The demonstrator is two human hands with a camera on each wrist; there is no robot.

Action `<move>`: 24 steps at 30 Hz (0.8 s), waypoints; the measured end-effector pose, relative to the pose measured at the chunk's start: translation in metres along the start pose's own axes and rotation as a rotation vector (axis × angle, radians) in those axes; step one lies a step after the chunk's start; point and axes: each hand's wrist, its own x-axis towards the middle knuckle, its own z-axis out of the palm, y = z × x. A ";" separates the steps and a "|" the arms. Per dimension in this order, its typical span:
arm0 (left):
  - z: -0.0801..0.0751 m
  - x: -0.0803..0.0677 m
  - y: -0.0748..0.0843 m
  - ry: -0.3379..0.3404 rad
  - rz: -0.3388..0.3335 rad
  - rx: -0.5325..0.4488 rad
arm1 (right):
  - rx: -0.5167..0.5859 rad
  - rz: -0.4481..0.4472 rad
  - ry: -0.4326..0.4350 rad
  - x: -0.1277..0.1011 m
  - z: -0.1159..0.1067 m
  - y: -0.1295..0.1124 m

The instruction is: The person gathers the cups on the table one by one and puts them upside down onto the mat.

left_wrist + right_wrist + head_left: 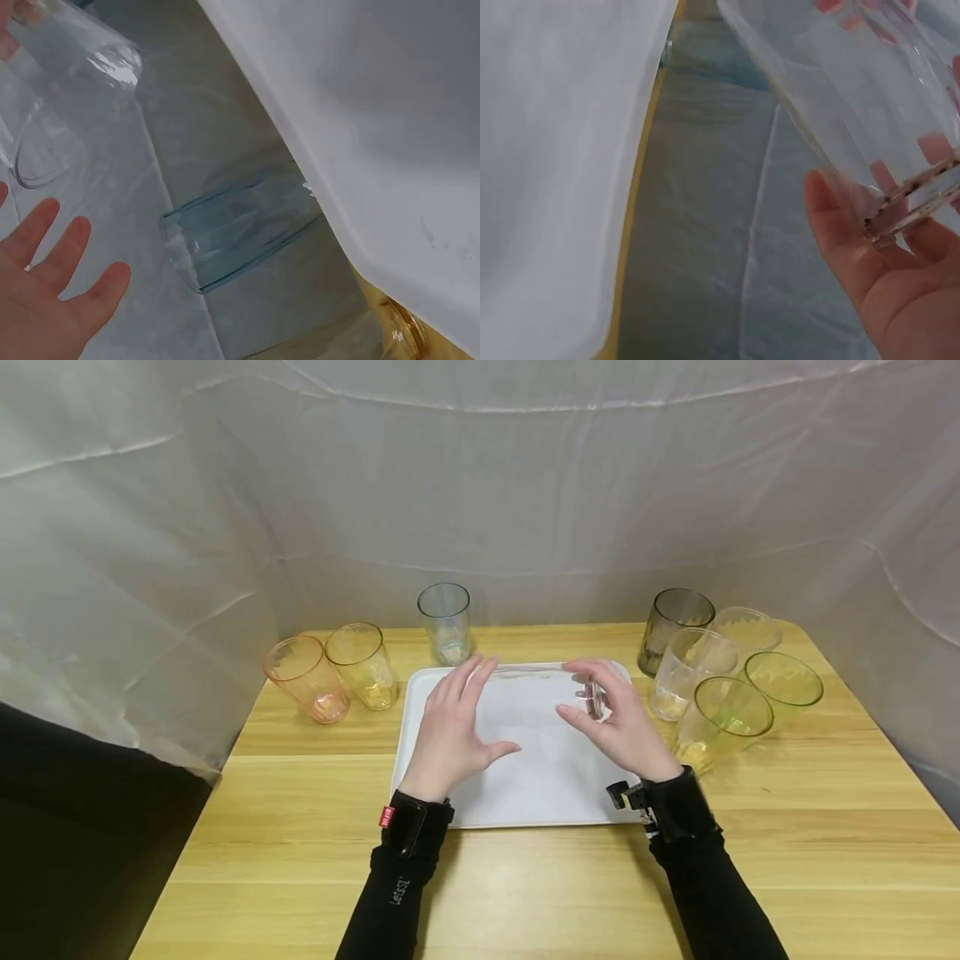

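A clear drinking glass (840,105) lies sideways in the air above a white tray (540,785), its thick base (594,699) toward the right. My right hand (622,722) grips it around the base end, with fingers and thumb curled. Opposite it, my left hand (448,731) has its fingers spread and thumb apart. In the left wrist view this hand (52,285) appears apart from the glass rim. Behind the tray's left part stands a blue-tinted glass (446,622), upright.
On the left of the wooden table (300,860) stand a pink glass (306,681) and an amber glass (363,668). To the right cluster several more: dark grey (672,631), clear, yellowish (720,722) and green (783,689). Pale cloth (525,510) hangs behind the table.
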 end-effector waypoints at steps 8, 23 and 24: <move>0.015 0.000 0.000 -0.052 0.016 0.030 | -0.058 -0.068 -0.052 -0.002 -0.003 -0.008; 0.020 -0.002 0.001 -0.069 0.012 0.039 | -0.031 -0.107 -0.063 -0.002 0.000 -0.008; 0.020 -0.002 0.002 -0.067 0.014 0.039 | -0.030 -0.110 -0.058 -0.002 0.000 -0.008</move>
